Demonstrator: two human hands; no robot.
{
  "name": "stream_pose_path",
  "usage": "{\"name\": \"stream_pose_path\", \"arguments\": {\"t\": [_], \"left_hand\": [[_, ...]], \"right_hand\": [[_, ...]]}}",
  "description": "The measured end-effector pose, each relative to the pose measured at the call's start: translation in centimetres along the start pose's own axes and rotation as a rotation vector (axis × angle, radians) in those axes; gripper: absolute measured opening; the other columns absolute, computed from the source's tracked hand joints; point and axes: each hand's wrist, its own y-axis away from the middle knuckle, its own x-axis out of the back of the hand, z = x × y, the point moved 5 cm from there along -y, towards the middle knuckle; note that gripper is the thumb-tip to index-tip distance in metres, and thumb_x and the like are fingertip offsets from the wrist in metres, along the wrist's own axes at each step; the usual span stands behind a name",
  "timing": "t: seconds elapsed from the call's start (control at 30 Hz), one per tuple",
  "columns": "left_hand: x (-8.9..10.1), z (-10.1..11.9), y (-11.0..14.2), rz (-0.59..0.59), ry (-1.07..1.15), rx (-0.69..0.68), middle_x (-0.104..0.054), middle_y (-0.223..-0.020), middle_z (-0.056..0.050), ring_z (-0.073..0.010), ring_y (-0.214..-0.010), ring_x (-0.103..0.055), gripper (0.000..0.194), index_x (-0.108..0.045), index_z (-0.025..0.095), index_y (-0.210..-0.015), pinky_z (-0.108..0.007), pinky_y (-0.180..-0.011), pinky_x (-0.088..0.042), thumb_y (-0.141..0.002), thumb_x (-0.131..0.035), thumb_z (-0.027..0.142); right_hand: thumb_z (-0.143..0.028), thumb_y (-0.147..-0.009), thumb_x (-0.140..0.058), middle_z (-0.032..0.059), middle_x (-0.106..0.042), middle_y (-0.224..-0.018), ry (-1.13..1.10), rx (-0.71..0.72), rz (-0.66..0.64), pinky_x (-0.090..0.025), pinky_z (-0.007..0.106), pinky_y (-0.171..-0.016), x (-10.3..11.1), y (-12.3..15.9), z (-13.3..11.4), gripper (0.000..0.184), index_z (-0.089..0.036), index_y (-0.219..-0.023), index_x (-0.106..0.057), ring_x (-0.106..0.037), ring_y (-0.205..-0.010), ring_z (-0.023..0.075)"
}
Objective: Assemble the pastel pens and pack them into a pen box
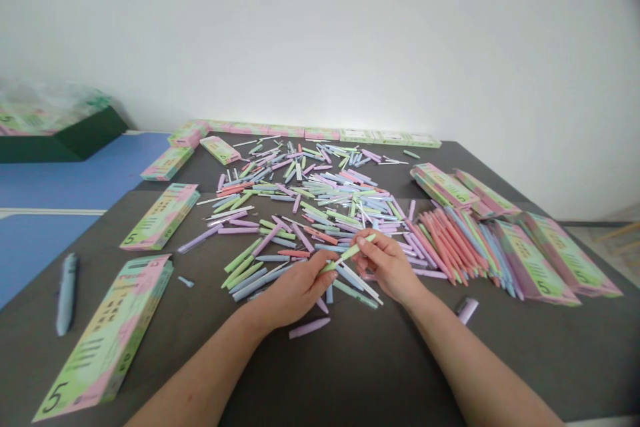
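My left hand (303, 283) is closed on a light green pen barrel part (329, 267). My right hand (385, 260) pinches another light green pen part (359, 248), in line with the first. A thin pale piece, like a refill, shows between the two parts. Under and around both hands lies a loose heap of pen parts in green, purple, blue and coral (325, 203), with white refills (360, 283) among them. A purple pen part (310, 328) lies on the dark table just in front of my left hand.
Coral, blue and green pens (453, 247) lie in a row at right, beside printed boxes (537, 263). More boxes (103, 330) line the left side and the back edge (285, 131). A blue pen (66, 293) lies far left. A dark green crate (65, 137) stands beyond.
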Motion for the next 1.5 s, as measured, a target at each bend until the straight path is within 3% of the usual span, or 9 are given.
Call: {"name": "stream_pose_path", "arguments": {"t": [0.37,1.07,1.27,1.5], "left_hand": [[0.1,0.3,0.0,0.009,-0.115,0.01,-0.063,-0.087,-0.004,-0.019,-0.079,-0.058,0.024,-0.052,0.02,-0.102,-0.028,-0.073,-0.042,-0.094,-0.032,0.03],[-0.2,-0.1,0.0,0.02,-0.334,0.013,-0.065,-0.087,-0.005,-0.0221,-0.08,-0.063,0.026,-0.046,0.02,-0.112,-0.029,-0.068,-0.04,-0.097,-0.028,0.03],[0.3,0.2,0.0,0.05,-0.304,0.02,-0.066,-0.091,-0.005,-0.0212,-0.082,-0.063,0.027,-0.045,0.021,-0.117,-0.029,-0.069,-0.042,-0.096,-0.031,0.031],[0.8,0.0,0.0,0.115,-0.306,-0.012,-0.066,-0.104,-0.005,-0.0215,-0.091,-0.062,0.028,-0.052,0.022,-0.114,-0.029,-0.074,-0.043,-0.096,-0.033,0.03]], "right_hand": [[-0.039,-0.078,-0.068,-0.0023,-0.062,-0.059,0.021,0.023,-0.055,-0.044,0.019,-0.041,-0.8,0.3,0.9,0.024,-0.017,-0.082,-0.062,-0.052,-0.043,0.0074],[-0.039,-0.078,-0.068,-0.0006,-0.064,-0.061,0.009,-0.007,-0.059,-0.047,0.02,-0.044,-0.7,0.1,1.3,0.024,-0.016,-0.083,-0.063,-0.056,-0.047,0.0091],[-0.038,-0.077,-0.069,-0.0084,-0.042,-0.045,-0.023,0.0,-0.035,-0.039,0.019,-0.039,-0.4,0.1,0.3,0.022,-0.017,-0.081,-0.065,-0.041,-0.039,0.0062],[-0.035,-0.075,-0.069,-0.0046,-0.049,-0.058,-0.107,-0.06,-0.059,-0.045,0.021,-0.042,-0.5,0.2,-0.1,0.02,-0.018,-0.086,-0.063,-0.045,-0.048,0.0083]]}}
